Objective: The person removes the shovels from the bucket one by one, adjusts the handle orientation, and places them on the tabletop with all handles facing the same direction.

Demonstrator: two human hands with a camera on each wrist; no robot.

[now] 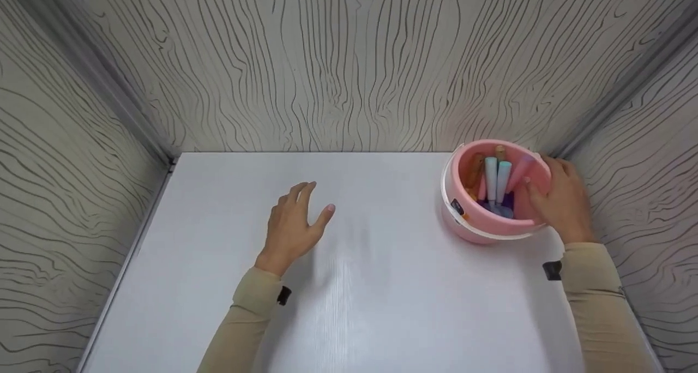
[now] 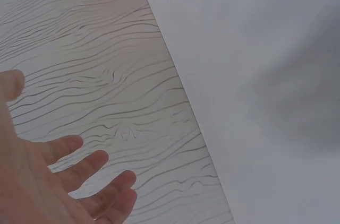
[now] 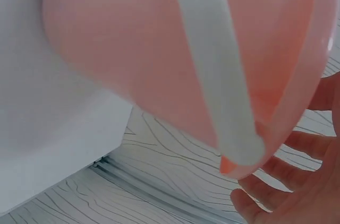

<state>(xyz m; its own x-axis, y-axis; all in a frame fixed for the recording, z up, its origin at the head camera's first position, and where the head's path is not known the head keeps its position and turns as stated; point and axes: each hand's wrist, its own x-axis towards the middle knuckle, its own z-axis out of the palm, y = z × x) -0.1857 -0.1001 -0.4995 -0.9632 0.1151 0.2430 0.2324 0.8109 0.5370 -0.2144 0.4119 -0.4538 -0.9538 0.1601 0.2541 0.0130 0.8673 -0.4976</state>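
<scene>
A pink bucket [image 1: 471, 223] with a white carrying handle [image 3: 218, 70] stands at the far right corner of the white table. My right hand [image 1: 567, 201] grips the right side of its rim, thumb inside and fingers outside. Inside lie several tools; two pale handles [image 1: 491, 179] with teal ends stick up, beside brown and pink ones. What their lower ends are is mostly hidden. Over the left-middle of the table, my left hand [image 1: 292, 226] holds nothing, its fingers loosely spread and thumb apart. In the left wrist view that hand [image 2: 48, 181] also shows nothing in it.
Wood-grain patterned walls [image 1: 338, 62] rise behind the table [image 1: 381, 307] and on both sides. A grey metal strip [image 1: 131, 108] runs up the left corner, and another [image 1: 616, 95] up the right. The bucket stands near the back wall.
</scene>
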